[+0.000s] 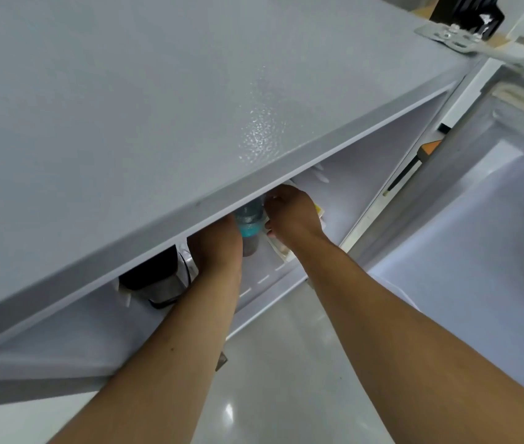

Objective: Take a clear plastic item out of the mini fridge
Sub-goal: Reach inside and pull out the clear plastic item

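I look down over the grey top of the mini fridge (pixel 158 107), whose front is open. Both my arms reach inside under the top edge. My left hand (pixel 215 245) is partly hidden by that edge; its fingers cannot be seen. My right hand (pixel 292 216) curls around something pale and boxy at the right of the shelf. Between the two hands stands a clear plastic bottle (pixel 249 222) with a blue band and dark contents. Whether either hand grips the bottle is hidden.
The fridge door (pixel 494 219) stands open at the right, its inner liner facing me. A dark container with a clear rim (pixel 158 277) sits on the shelf left of my left hand. Glossy pale floor (pixel 270 395) lies below. A metal hinge bracket (pixel 465 40) is at the top right.
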`<state>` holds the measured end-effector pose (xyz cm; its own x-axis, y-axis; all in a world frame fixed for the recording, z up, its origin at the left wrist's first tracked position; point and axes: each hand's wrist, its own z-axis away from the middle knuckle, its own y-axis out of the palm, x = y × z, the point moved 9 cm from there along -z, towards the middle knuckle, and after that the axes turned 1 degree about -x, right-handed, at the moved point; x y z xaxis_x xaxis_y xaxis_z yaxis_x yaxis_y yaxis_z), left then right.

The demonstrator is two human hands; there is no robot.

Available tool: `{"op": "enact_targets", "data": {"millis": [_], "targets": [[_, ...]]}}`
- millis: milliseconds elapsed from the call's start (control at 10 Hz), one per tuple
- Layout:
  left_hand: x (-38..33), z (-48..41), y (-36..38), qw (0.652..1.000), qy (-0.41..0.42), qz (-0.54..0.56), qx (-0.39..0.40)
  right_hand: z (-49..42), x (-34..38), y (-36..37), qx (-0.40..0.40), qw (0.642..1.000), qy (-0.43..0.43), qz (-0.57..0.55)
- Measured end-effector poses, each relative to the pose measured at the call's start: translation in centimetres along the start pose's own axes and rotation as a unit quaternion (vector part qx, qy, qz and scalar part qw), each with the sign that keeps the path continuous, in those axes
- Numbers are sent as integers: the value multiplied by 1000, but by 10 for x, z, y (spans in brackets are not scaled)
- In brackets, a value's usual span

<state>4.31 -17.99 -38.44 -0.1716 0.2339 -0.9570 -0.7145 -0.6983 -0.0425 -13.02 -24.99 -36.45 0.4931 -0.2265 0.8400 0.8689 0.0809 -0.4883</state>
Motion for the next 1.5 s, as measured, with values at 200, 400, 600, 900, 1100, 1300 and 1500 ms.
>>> {"op": "enact_targets", "data": {"millis": [200,400,600,900,1100,1300,1500], "targets": [[18,31,-10,997,-9,41,64,41,-21,-20,-45,997,-9,-58],[93,46,-21,991,-95,27,91,64,-87,-13,-42,996,60,-55],[142,32,-18,982,-157,-27,102,47,-136,17,-5,989,149,-6],[161,20,-6,980,-179,-16,79,31,-154,37,-16,986,166,7],[152,28,-43,989,-125,-67,51,63,-119,34,-61,993,9,104],[137,35,-52,995,-93,-45,4,55,-88,93,75,997,0,17],[132,13,-32,982,-176,14,-60,43,-93,104,92,993,78,-10]]}}
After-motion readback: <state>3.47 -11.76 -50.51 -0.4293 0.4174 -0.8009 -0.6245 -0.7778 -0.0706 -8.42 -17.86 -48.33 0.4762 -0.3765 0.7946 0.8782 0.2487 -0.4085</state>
